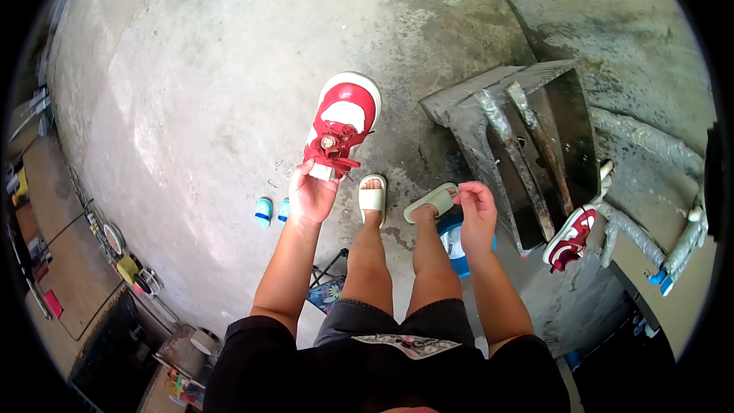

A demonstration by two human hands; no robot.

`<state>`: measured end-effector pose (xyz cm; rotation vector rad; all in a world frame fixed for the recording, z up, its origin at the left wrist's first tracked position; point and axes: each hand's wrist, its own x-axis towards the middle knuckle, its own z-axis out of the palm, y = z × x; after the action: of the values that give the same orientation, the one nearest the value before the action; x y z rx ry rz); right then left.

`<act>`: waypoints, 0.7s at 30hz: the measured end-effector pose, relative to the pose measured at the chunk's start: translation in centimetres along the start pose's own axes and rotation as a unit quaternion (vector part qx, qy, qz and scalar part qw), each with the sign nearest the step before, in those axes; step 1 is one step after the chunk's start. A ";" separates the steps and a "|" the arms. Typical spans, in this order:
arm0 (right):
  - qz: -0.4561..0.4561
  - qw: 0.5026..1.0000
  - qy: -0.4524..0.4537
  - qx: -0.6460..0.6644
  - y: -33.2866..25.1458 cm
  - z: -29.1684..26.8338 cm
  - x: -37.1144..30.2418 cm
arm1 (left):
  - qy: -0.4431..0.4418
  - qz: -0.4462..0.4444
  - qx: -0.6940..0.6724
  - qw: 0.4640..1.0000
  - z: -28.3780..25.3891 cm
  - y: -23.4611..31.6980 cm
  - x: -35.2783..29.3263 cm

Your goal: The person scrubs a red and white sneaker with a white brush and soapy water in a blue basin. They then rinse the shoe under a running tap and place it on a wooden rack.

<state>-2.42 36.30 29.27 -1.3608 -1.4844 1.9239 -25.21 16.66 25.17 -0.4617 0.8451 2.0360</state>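
- Left hand (310, 195) holds a red and white shoe (342, 124) by its heel end, fingers closed around it, and lifts it above the wet concrete floor (199, 84), the toe pointing away from the person.
- Right hand (475, 200) is lower, above the right foot; the fingers are curled together as if pinching, but I cannot tell if something is between them.
- Blue object (456, 241) lies under the right hand, mostly hidden by the wrist and the leg.
- Both feet wear pale slide sandals (372, 197) and stand on the floor just below the lifted shoe.
- Second red and white shoe (569, 239) leans at the lower edge of a grey concrete washing trough (489, 118), well apart from the first one.
- Two small light-blue things (271, 210) lie on the floor just left of the left hand.
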 end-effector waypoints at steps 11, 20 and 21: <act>-0.151 0.982 0.115 0.015 -12.3 -19.8 3.0 | -0.123 -0.301 -0.101 0.940 31.5 -22.7 1.6; -0.078 0.969 0.236 0.005 -10.7 -32.3 4.6 | -0.088 -0.361 -0.058 0.927 39.2 -34.2 0.3; -0.076 0.962 0.260 -0.017 -9.8 -33.2 5.0 | -0.100 -0.354 -0.059 0.928 39.2 -35.1 0.8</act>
<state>20.48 61.85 36.05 -1.5610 -1.3135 1.3119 2.99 59.09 38.40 -0.5222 0.3502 1.4271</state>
